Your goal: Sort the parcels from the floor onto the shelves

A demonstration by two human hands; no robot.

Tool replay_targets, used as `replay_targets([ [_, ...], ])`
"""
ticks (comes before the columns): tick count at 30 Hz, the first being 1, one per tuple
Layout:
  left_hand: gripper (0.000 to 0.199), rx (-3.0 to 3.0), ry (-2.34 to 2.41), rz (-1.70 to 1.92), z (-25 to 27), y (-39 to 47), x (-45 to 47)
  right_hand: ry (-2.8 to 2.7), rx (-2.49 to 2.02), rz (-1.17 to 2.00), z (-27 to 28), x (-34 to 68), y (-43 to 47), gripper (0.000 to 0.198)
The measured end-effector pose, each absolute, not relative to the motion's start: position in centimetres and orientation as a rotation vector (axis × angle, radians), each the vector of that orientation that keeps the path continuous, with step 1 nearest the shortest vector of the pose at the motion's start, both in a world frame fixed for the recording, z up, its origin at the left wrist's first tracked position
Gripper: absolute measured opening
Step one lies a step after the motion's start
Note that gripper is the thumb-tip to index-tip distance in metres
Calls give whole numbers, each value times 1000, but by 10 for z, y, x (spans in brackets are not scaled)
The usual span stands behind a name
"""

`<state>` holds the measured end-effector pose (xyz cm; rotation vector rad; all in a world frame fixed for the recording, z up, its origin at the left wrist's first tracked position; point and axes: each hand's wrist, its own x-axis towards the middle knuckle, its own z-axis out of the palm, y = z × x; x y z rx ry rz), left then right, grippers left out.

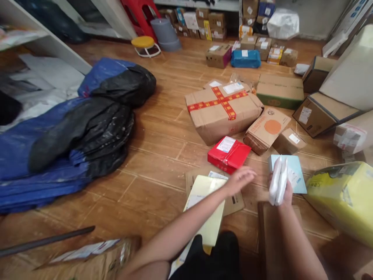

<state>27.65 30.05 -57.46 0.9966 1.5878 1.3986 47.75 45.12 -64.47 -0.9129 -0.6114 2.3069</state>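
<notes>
My right hand grips a small white soft parcel upright, in front of a light blue flat package lying on the floor. My left hand reaches forward with fingers apart, holding nothing, just below a red parcel with a white label. Under my left forearm lie a pale yellow mailer and a flat brown cardboard envelope.
A large brown box taped with a red cross lies behind the red parcel, with an orange-dot box and a small carton beside it. A yellow bag is at right. Blue and black sacks pile up at left.
</notes>
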Motion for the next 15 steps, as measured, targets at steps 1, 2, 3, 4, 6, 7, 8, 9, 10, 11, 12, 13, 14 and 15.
replay_targets([
  [1,29,928,1861,1352,-572,294,262,-569,-876,2335,-637,476,455,51],
  [2,37,815,2160,1230,-572,287,252,-516,-852,2365,-629,474,458,56],
  [3,50,708,2385,1035,-572,278,248,-479,-840,2388,-623,472,459,59],
  [4,64,636,2512,806,-574,270,249,-478,-836,2403,-618,470,460,60],
  [6,86,669,2500,397,-580,254,264,-533,-862,2379,-613,468,458,59],
  [7,95,734,2425,254,-584,247,275,-569,-882,2344,-612,468,457,58],
  [8,103,798,2359,161,-588,242,284,-592,-901,2307,-612,467,455,57],
  [9,109,832,2330,113,-591,237,290,-597,-912,2282,-612,467,453,56],
  [10,112,814,2346,101,-594,232,291,-587,-912,2275,-612,466,451,54],
  [11,112,740,2404,121,-596,227,286,-562,-899,2295,-612,465,449,51],
  [12,112,614,2480,172,-597,220,278,-519,-877,2342,-612,463,446,49],
  [13,112,438,2543,249,-598,212,266,-457,-857,2405,-611,460,443,46],
  [14,111,245,2548,370,-599,200,253,-382,-850,2473,-611,457,439,44],
  [15,107,70,2493,509,-600,186,240,-305,-872,2530,-612,453,434,41],
])
